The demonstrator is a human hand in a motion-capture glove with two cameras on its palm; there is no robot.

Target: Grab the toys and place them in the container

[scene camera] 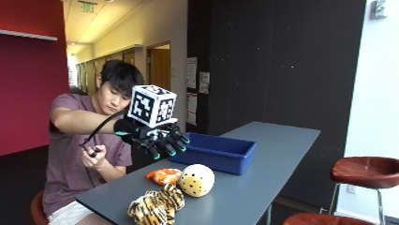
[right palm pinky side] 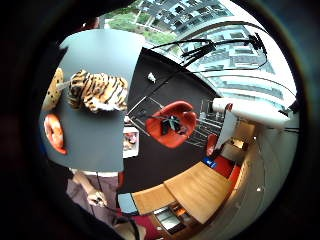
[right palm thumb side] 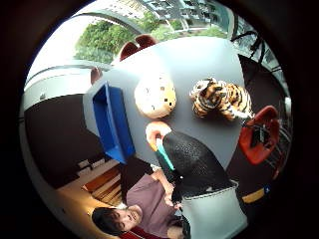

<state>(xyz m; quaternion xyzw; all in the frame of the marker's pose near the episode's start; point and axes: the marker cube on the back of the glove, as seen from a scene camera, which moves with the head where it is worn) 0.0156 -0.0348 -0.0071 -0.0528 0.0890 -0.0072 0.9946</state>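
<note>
A striped plush tiger (scene camera: 156, 206) lies at the near end of the grey table (scene camera: 274, 154). Behind it sit a cream ball with dark spots (scene camera: 197, 180) and an orange plush toy (scene camera: 165, 176). The blue container (scene camera: 215, 152) stands further along the table, nothing showing inside it. My gloved right hand (scene camera: 163, 140) hovers above the toys, fingers spread and pointing down, holding nothing. The palm views show the tiger (right palm pinky side: 97, 91) (right palm thumb side: 223, 98), the spotted ball (right palm thumb side: 155, 96) (right palm pinky side: 53, 90), the orange toy (right palm pinky side: 54, 132) (right palm thumb side: 156, 130), the blue container (right palm thumb side: 112, 122) and a gloved finger (right palm thumb side: 192, 159).
The person's bare left hand (scene camera: 93, 157) holds a small device near the chest, away from the table. Red stools (scene camera: 365, 171) stand on the right of the table. The table's far half (scene camera: 280, 136) is bare grey surface.
</note>
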